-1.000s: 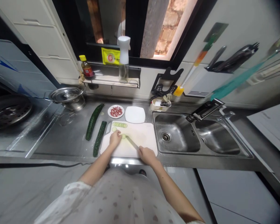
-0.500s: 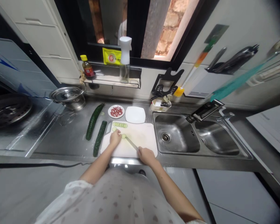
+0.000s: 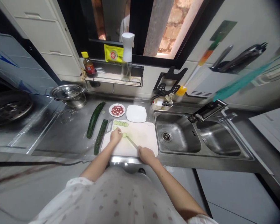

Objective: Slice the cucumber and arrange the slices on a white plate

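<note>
My right hand (image 3: pixel 146 155) is closed around the handle of a knife (image 3: pixel 132 143). The blade slants up and left across a white cutting board (image 3: pixel 142 137), its tip at a pale cucumber slice (image 3: pixel 124 135). Just left of that slice is my left hand (image 3: pixel 116 136), fingers curled together; what they hold, if anything, is too small to make out. Behind the left hand another slice (image 3: pixel 115 128) lies partly covered. A row of overlapping cucumber slices (image 3: pixel 120 123) runs along the board's far left edge.
Left of the board lie a cut cucumber (image 3: pixel 100 137) and a longer cucumber (image 3: pixel 95 119). Behind stand a plate of chopped red pieces (image 3: pixel 117 110) and a white plate (image 3: pixel 136 114). A lidded steel pot (image 3: pixel 71 95) is at back left. The double sink (image 3: pixel 177 133) adjoins on the right.
The view has shifted slightly. Both hands, the knife and the slices keep nearly the same places on the board.
</note>
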Available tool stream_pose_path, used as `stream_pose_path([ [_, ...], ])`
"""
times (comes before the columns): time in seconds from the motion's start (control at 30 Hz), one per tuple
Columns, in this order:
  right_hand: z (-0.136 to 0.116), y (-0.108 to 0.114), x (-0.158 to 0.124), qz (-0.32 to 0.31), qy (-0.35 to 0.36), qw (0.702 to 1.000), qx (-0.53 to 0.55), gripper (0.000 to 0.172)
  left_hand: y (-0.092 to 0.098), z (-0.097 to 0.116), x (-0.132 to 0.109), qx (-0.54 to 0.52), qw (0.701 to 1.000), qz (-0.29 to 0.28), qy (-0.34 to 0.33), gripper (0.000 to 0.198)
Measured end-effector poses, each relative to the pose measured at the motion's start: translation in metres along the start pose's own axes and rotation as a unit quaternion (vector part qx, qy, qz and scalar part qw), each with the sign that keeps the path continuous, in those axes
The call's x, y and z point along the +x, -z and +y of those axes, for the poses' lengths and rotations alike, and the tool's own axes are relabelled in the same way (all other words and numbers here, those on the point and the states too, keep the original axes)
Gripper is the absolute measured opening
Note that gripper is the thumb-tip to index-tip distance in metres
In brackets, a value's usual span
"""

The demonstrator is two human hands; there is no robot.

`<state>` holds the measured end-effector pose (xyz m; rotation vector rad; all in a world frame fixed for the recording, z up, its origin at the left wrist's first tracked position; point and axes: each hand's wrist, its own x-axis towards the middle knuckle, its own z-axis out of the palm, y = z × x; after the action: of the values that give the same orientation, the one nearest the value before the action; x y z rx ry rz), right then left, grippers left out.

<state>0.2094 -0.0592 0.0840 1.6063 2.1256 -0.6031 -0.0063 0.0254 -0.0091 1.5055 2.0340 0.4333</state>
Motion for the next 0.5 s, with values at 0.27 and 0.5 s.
stream_pose_path([
  [0.27,-0.0024,0.0043,0.0011,-0.001,0.01,1.0,0.006,0.028,-0.0019,-0.0002,0.0014,-0.002,1.0,-0.002,0.008,0.02],
  [0.5,-0.0066,0.0068,0.0086,-0.009,0.009,1.0,0.003,0.03,-0.001,0.0001,0.0013,0.001,1.0,-0.005,0.009,0.02],
])
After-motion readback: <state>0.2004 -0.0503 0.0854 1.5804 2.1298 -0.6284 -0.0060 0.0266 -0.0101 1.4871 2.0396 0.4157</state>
